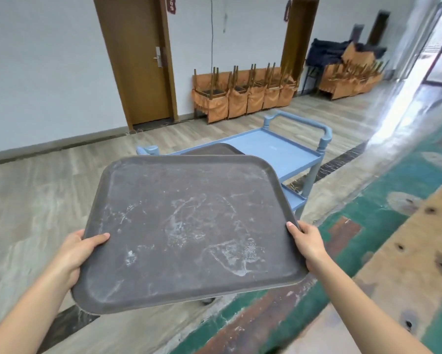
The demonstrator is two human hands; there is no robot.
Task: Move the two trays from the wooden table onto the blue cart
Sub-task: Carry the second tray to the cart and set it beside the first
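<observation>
A large dark grey tray with white scuff marks fills the middle of the view, held level in the air. My left hand grips its left edge and my right hand grips its right edge. Beyond it stands the blue cart with a handle at its far end. A second dark tray lies on the cart's top shelf, mostly hidden behind the held tray. The corner of the wooden table shows at the right.
Stacked orange-covered chairs line the far wall between two brown doors. More stacked chairs sit at the back right. The floor is grey wood planks on the left and worn green paint on the right.
</observation>
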